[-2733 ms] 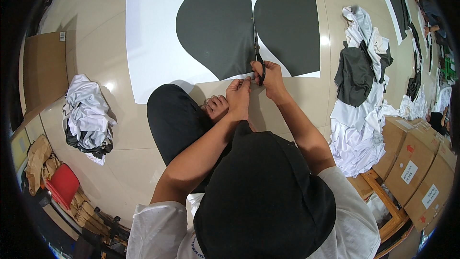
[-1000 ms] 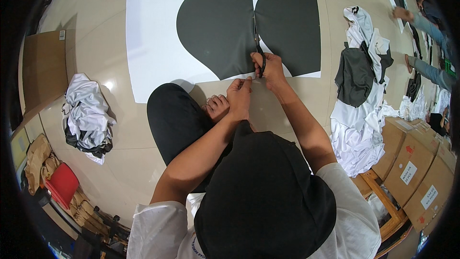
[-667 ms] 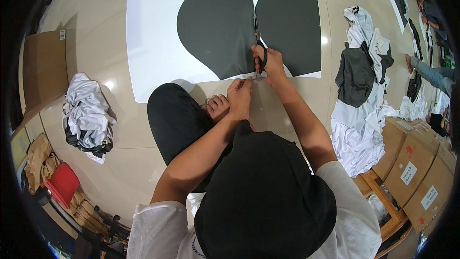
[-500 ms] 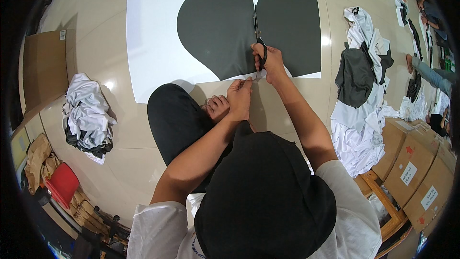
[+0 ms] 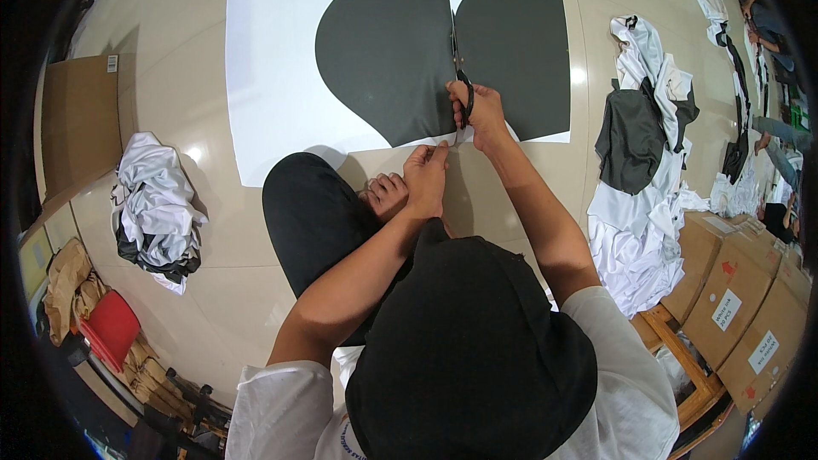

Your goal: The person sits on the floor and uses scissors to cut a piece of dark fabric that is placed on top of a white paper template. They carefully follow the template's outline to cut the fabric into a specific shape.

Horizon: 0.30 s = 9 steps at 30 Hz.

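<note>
My right hand is closed around black-handled scissors. Their long blades point away from me, along the narrow white strip between two dark grey printed shapes. These shapes, a wide one and a narrower one, lie on a large white fabric sheet spread over the floor. At the sheet's near edge, just below the scissors, my left hand pinches the fabric between thumb and fingers. Whether the blades are parted is hard to make out.
A crumpled white and dark fabric heap sits at left, near a cardboard box. To the right lies a long pile of white and grey cloth. Stacked cartons stand at lower right. Other people are at the far right.
My hands and the scissors stay almost in place; the sheet appears very slightly lower in view. At the far right, another person's limb has shifted.
</note>
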Available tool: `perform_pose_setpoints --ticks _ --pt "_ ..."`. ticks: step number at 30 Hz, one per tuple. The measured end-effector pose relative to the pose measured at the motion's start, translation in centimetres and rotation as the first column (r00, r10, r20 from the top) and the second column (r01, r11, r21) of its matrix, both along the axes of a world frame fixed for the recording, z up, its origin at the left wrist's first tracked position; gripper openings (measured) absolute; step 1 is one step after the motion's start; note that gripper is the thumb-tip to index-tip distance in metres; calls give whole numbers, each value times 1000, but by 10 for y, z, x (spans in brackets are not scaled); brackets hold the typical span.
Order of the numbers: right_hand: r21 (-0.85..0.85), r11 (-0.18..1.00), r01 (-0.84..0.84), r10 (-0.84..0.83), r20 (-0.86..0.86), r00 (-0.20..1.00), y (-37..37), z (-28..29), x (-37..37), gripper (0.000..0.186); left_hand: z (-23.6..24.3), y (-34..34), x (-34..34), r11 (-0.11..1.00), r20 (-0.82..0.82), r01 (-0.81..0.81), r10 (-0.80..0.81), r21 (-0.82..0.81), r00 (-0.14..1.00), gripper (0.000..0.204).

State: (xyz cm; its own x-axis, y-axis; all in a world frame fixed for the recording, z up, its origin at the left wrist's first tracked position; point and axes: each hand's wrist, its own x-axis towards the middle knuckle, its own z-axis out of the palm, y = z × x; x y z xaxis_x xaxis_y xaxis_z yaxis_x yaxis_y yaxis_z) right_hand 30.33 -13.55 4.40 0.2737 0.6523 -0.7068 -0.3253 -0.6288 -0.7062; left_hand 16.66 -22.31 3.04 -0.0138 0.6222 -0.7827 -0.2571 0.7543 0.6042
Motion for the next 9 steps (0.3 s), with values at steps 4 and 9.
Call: perform_pose_setpoints --ticks 4,9 --pt "-2 1000 -10 10 16 1000 -1 -5 1 28 -2 0 0 1000 16 -5 5 6 1000 27" --pt "20 999 -26 25 25 999 -2 -5 1 27 -1 -1 -1 1000 17 -4 4 13 1000 26"
